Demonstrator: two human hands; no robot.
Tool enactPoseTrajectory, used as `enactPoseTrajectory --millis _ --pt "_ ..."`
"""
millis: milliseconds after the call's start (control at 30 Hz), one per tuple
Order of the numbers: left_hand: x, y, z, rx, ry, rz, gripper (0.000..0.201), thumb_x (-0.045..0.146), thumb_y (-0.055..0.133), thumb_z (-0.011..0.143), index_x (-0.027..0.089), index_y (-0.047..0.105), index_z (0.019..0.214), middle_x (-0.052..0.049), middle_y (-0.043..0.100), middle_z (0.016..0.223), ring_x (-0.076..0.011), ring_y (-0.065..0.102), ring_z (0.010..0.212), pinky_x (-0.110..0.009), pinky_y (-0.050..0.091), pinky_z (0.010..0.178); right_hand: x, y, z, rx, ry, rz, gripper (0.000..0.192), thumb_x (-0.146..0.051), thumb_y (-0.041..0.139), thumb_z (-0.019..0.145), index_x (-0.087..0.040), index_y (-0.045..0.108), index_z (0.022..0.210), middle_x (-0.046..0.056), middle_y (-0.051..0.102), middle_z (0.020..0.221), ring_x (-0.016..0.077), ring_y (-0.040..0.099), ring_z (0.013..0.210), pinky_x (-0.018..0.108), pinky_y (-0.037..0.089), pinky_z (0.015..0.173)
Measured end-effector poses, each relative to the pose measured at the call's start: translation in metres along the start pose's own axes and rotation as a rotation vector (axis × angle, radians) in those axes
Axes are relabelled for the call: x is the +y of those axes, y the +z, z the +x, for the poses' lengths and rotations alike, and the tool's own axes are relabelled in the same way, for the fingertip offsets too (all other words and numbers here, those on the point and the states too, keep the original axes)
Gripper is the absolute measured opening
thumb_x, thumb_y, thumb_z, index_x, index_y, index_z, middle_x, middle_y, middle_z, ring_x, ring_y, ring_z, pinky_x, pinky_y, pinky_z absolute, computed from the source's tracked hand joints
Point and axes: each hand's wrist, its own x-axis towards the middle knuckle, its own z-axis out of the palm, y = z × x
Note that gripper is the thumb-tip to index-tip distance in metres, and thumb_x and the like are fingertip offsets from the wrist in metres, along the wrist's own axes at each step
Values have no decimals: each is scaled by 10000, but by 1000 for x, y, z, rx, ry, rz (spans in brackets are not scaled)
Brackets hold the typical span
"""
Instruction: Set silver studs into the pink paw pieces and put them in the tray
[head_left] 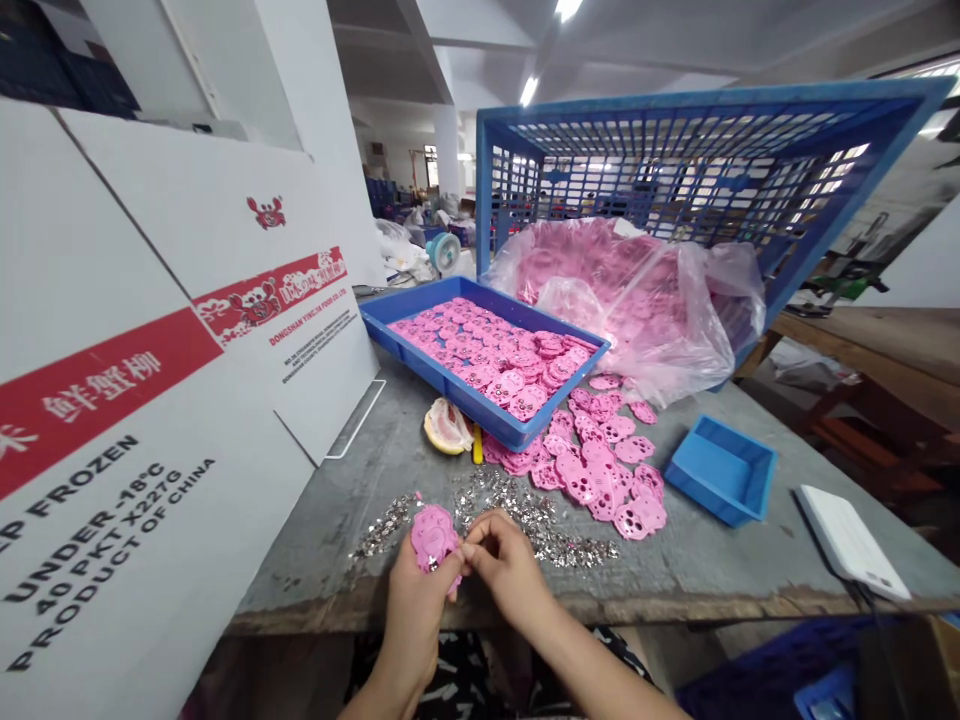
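Observation:
My left hand [421, 590] holds a pink, flat, face-shaped plastic piece [433, 535] near the table's front edge. The fingertips of my right hand [506, 565] are pinched together at the piece's lower right edge; what sits between them is too small to make out. Small shiny silver bits [517, 515] lie scattered on the table just beyond my hands. More pink pieces with holes [596, 470] are heaped behind them to the right. A blue tray [442, 380] holds many pink pieces, some with silver bits set in them, and appears tilted.
A large blue crate [484, 190] lies on its side with a clear bag of pink pieces [615, 280]. A small blue bin [721, 470] and a white power bank-like device [851, 540] are at right. A white carton [247, 400] stands left. A cut citrus fruit [448, 428] lies by the tray.

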Motion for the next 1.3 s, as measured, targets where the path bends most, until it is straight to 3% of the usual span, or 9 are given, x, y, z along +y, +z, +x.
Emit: enactPoseTrajectory --millis 200,267,367,467,567,667,800,967,1300 --pt "11 14 -4 73 55 114 395 207 837 580 171 674 937 10 662 722 -125 550 598 -219 432 548 -9 -12 1 17 -19 54 199 -289 632 885 -222 606 699 32 610 865 202 585 869 348 453 838" --pt "17 17 -5 43 77 87 388 168 831 569 176 658 917 7 655 746 -118 550 617 -208 420 544 -15 -19 2 12 -41 55 196 -309 639 881 -229 603 706 36 611 904 207 577 913 360 454 886" --pt "28 18 -2 -200 -58 -207 396 165 754 617 189 608 984 16 634 751 -113 552 546 -213 407 478 -24 -31 9 -23 5 114 207 -338 668 872 -224 606 710 58 600 1043 217 580 999 380 468 933" --pt "40 12 -1 -468 -254 -414 394 291 690 704 194 563 1064 -7 645 789 -153 625 535 -220 408 416 -36 -45 15 -105 38 133 205 -355 687 879 -220 635 734 82 580 1180 245 582 1121 415 467 992" --pt "49 6 -4 -574 -295 -423 433 372 682 754 200 534 1124 -11 649 792 -173 670 551 -210 415 398 -48 -55 18 -213 -7 70 218 -346 693 899 -220 654 725 94 588 1227 287 517 1302 470 413 1102" --pt "53 3 -6 -620 -290 -393 480 403 691 769 197 522 1168 -11 645 790 -176 665 512 -212 406 374 -55 -59 22 -309 -71 -26 231 -335 694 916 -210 665 725 95 592 1289 295 500 1342 516 346 1169" --pt "54 2 -6 -636 -325 -392 515 368 722 749 194 534 1196 8 617 749 -178 647 464 -209 378 360 -57 -61 25 -406 -97 -79 234 -363 701 926 -202 682 758 99 601 1299 285 544 1285 521 378 1147" --pt "53 0 -5 -644 -357 -390 497 344 718 746 202 531 1184 15 619 713 -180 658 470 -187 369 372 -56 -62 27 -442 -74 -90 254 -373 694 937 -193 690 757 106 602 1257 274 564 1239 494 431 1092" --pt "49 1 -5 -712 -250 -222 463 359 543 809 186 421 1220 8 623 690 -188 644 471 -215 425 346 -63 -62 25 -470 -21 -135 259 -352 673 929 -193 646 726 103 620 1168 268 565 1170 431 432 1030"
